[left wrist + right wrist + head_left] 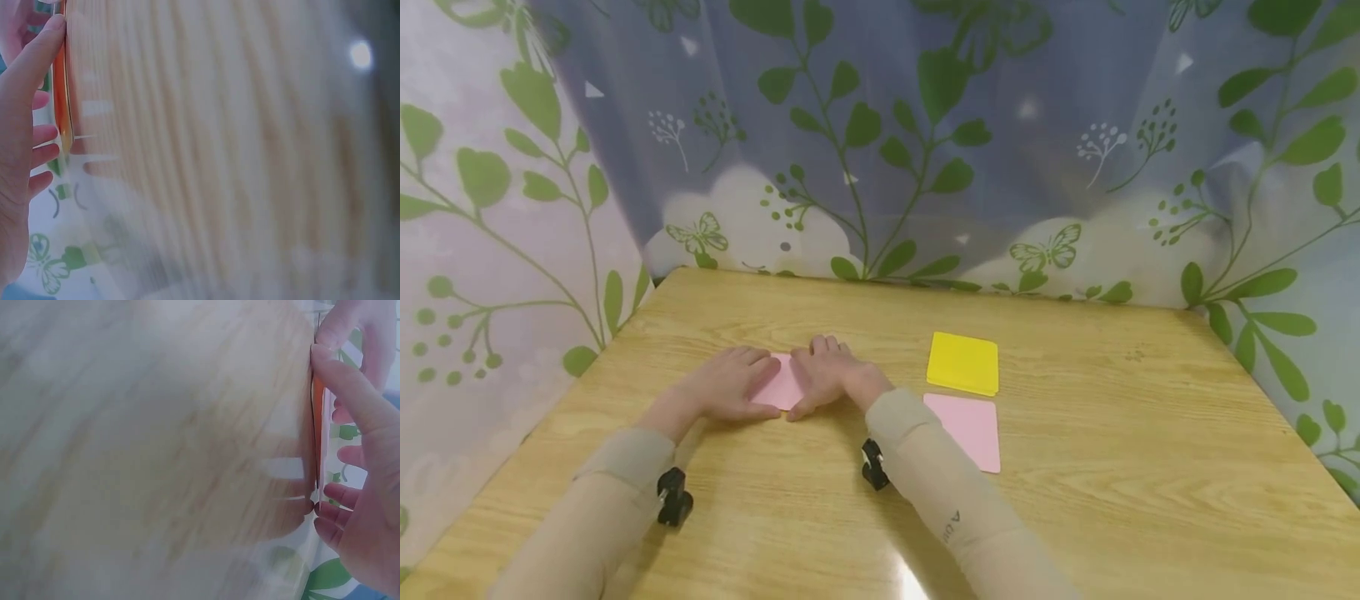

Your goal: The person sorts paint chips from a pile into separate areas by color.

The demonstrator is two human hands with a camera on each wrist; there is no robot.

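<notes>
Pink paper [782, 385], a small folded sheet, is pinned flat on the wooden table [1075, 500] directly beneath both hands, near the person and left of centre. It is pressed from its left side by the left hand [730, 385] and from its right by the right hand [825, 375], fingers laid flat and almost meeting over it. Its long axis cannot be told. A yellow paper stack [963, 362] and a pink sheet [970, 429] are left well apart to the right, nearer the right hand.

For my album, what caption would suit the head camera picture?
Both hands press a pink paper flat on a wooden table, beside yellow and pink sheets.
</notes>
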